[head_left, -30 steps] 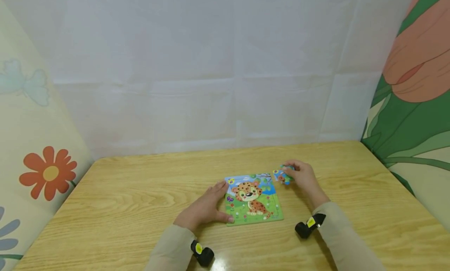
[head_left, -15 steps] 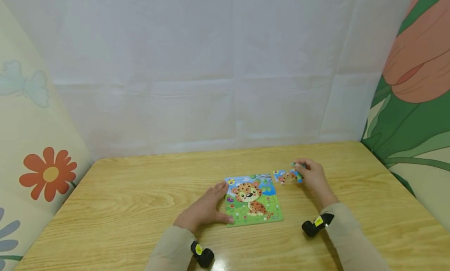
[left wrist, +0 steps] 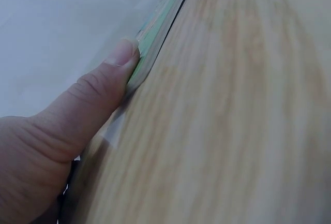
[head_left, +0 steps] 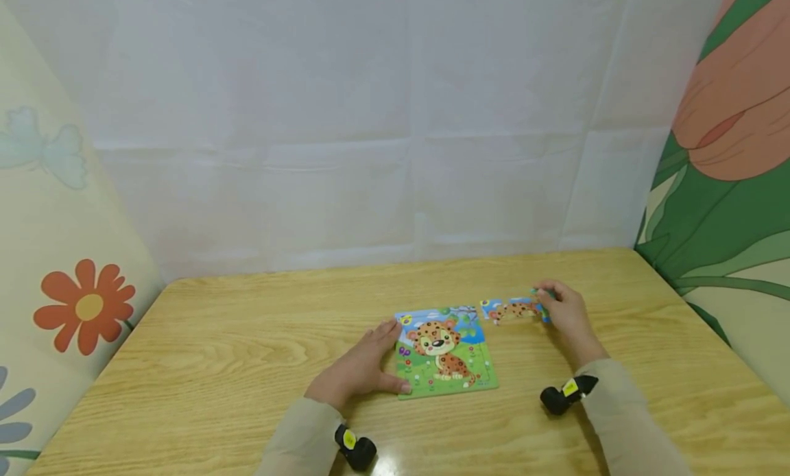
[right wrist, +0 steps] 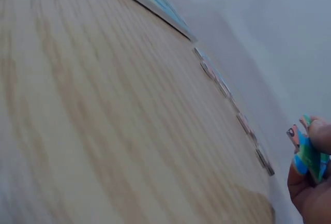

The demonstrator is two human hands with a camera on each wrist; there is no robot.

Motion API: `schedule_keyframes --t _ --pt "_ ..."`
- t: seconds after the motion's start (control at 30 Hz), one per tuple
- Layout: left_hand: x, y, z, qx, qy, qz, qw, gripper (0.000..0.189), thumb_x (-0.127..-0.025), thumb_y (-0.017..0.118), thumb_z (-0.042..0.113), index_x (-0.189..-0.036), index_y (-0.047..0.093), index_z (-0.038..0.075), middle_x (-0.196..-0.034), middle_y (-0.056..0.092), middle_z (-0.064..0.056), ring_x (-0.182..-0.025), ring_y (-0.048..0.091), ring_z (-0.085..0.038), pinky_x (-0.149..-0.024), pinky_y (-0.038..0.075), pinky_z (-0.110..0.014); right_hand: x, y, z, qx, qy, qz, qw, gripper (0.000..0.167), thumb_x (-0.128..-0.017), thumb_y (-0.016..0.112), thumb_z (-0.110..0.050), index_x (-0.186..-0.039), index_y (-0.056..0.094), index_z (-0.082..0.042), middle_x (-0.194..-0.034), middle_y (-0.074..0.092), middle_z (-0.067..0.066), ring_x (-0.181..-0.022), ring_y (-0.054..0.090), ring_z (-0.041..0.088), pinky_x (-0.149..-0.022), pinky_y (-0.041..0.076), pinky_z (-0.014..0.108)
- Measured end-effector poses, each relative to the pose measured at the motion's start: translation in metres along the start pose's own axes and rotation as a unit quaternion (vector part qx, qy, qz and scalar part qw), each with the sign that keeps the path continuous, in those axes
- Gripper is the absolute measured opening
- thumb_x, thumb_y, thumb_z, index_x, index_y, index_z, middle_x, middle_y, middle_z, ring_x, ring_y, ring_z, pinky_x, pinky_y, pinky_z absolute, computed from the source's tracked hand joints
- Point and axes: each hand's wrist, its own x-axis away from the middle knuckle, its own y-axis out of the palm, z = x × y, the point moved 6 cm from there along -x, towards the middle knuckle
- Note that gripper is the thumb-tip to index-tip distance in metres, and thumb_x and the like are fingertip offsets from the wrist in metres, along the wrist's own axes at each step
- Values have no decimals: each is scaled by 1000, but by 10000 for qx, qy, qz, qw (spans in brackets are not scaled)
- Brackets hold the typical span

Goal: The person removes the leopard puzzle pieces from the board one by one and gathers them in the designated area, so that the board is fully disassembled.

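Observation:
A square picture puzzle board (head_left: pixel 441 352) with a cartoon leopard on green grass lies flat on the wooden table. My left hand (head_left: pixel 361 366) rests along its left edge, fingers straight, the thumb (left wrist: pixel 103 84) on the near-left corner. Right of the board's far corner, a short row of puzzle pieces (head_left: pixel 509 310) forms a strip of blue sky and spotted orange. My right hand (head_left: pixel 569 318) is at the right end of this row. Between thumb and fingers it pinches several puzzle pieces (right wrist: pixel 309 151), coloured blue, green and orange; the palm side is partly hidden.
The light wooden table (head_left: pixel 234 339) reaches back to a white cloth backdrop (head_left: pixel 370 188). Painted walls with flowers (head_left: pixel 86 304) stand at both sides. Black wrist cameras (head_left: pixel 356 448) sit on both sleeves.
My right hand has moved to the right in small steps, and the row of pieces on the table has grown longer behind it. The left hand and the board have stayed put.

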Motion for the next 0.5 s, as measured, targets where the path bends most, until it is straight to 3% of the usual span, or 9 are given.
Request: schedule_keyframes --t 0.27,0.5 --pt "-1 2 -2 -23 23 6 10000 107 -65 78 45 -146 22 5 -155 11 -9 -142 9 -31 -115 11 -48 -3 -10 8 332 190 119 9992 29 -97 47 -14 -118 54 4 -108 55 18 -74 48 8 -56 41 16" --pt "-1 1 -3 2 -38 -20 10000 107 -65 78 45 -147 21 6 -155 10 -8 -142 8 -31 -115 11 -49 -7 -13 12 1004 144 35 9948 29 -97 45 -15 -118 55 2 -125 52 25 -102 50 32 -65 44 22"
